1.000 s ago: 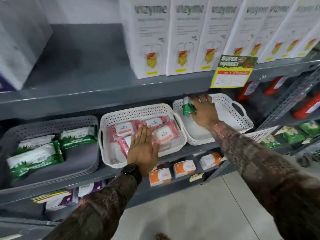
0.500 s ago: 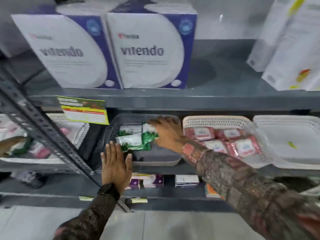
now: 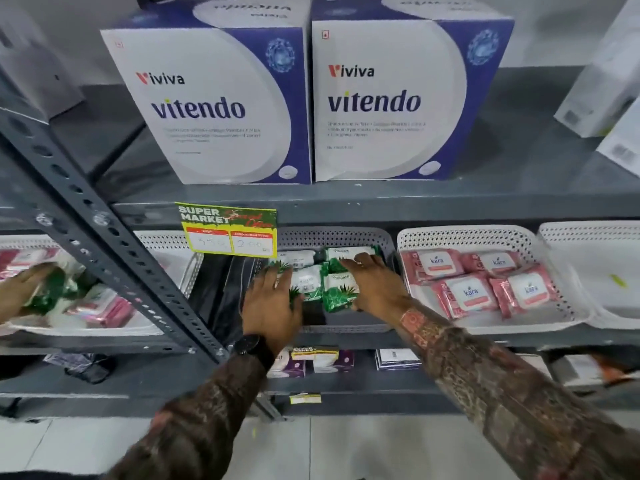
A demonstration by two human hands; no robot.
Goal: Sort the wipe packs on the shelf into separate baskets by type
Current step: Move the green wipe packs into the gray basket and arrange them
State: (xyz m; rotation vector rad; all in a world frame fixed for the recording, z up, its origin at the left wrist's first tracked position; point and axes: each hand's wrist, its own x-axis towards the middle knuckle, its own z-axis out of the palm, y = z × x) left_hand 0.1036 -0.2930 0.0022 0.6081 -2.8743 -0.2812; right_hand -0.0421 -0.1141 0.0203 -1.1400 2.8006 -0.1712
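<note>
A grey basket (image 3: 332, 233) on the middle shelf holds several green-and-white wipe packs (image 3: 341, 289). My left hand (image 3: 273, 303) lies flat, fingers apart, on the packs at the basket's left side. My right hand (image 3: 374, 285) rests with fingers spread over the packs on the right side, covering part of them. To the right, a white basket (image 3: 464, 233) holds several pink wipe packs (image 3: 467, 292). Further right stands another white basket (image 3: 588, 230) with only a small green scrap visible inside.
Left of the slanted metal shelf post (image 3: 104, 230), a white basket (image 3: 86, 329) holds mixed green and pink packs, with another person's hand (image 3: 20, 289) on them. A yellow price tag (image 3: 228, 230) hangs from the shelf edge. Two large boxes (image 3: 214, 109) stand above.
My right hand carried a green pack from the far-right white basket into the grey basket. My left hand moved from the pink packs onto the green packs. The view shifted left.
</note>
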